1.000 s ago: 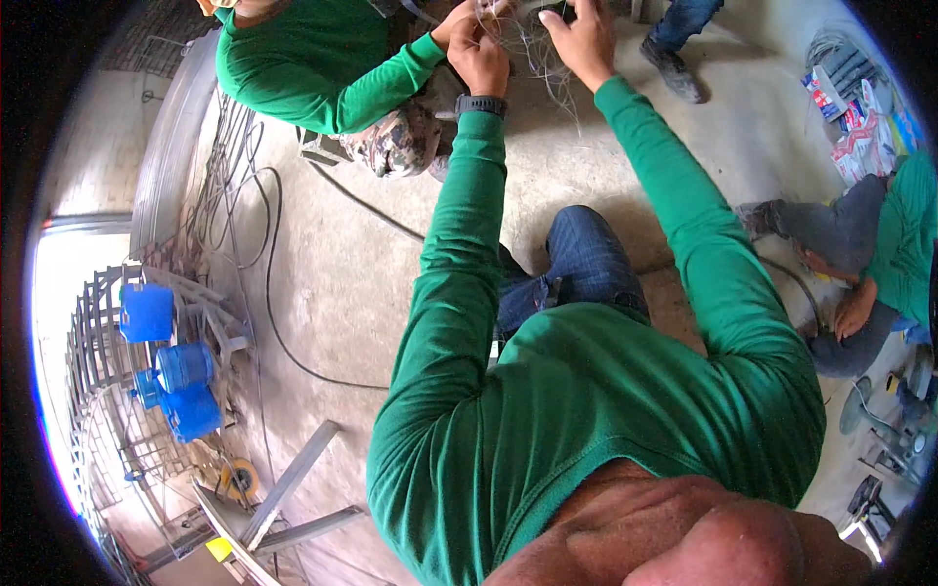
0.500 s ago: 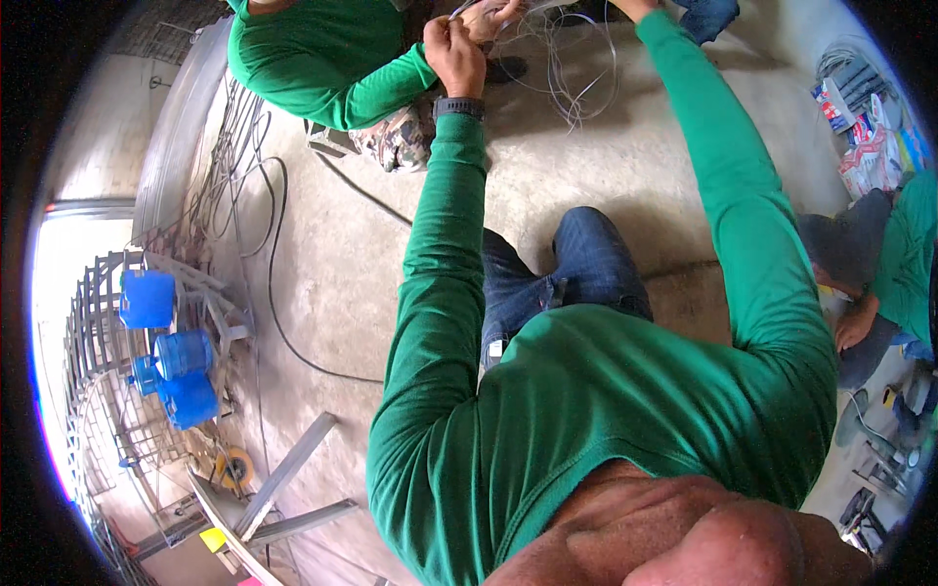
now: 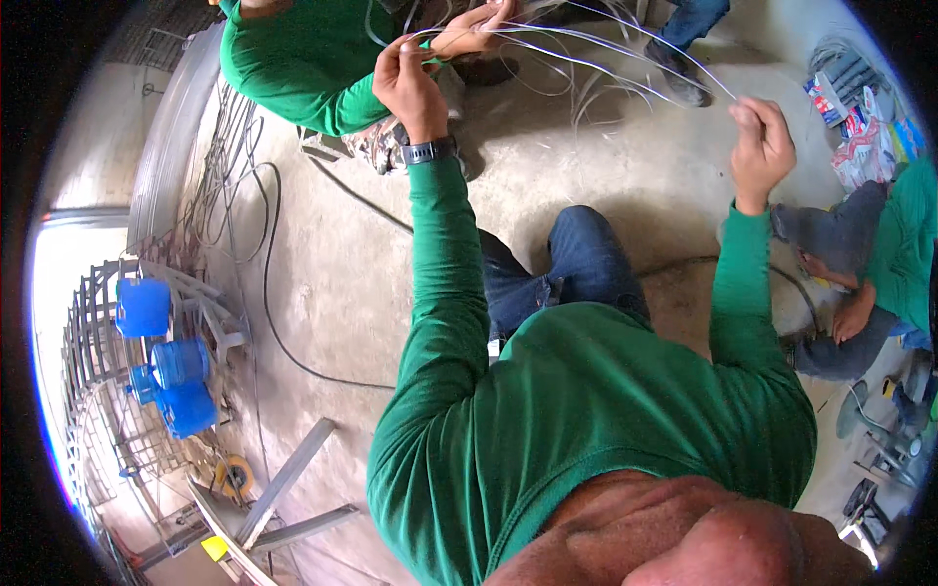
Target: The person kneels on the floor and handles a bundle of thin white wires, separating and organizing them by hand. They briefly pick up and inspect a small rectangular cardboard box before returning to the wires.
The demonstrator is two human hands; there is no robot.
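Thin, shiny pale wires (image 3: 686, 60) stretch in a loose bundle across the top of the head view. My left hand (image 3: 412, 93), with a dark watch on its wrist, is closed in a pinch on the wires at their left end. Raised at the right, my right hand (image 3: 764, 151) pinches the end of one strand between thumb and fingers. Right beside my left hand, a co-worker's hand (image 3: 473, 31) in a green sleeve also grips the bundle. Several strands hang in loops between the hands, above the floor.
A black cable (image 3: 269, 283) runs over the concrete floor at left. Blue water containers (image 3: 183, 359) stand by a metal rack, with steel bars (image 3: 285, 483) nearer me. Another person (image 3: 904, 254) sits at right, near packets (image 3: 865, 151). A person's shoe (image 3: 684, 83) is at the top.
My right hand has come down and nearer me from the top edge, drawing out a strand. My left hand has shifted slightly left and lower. The wire loops have spread out sideways.
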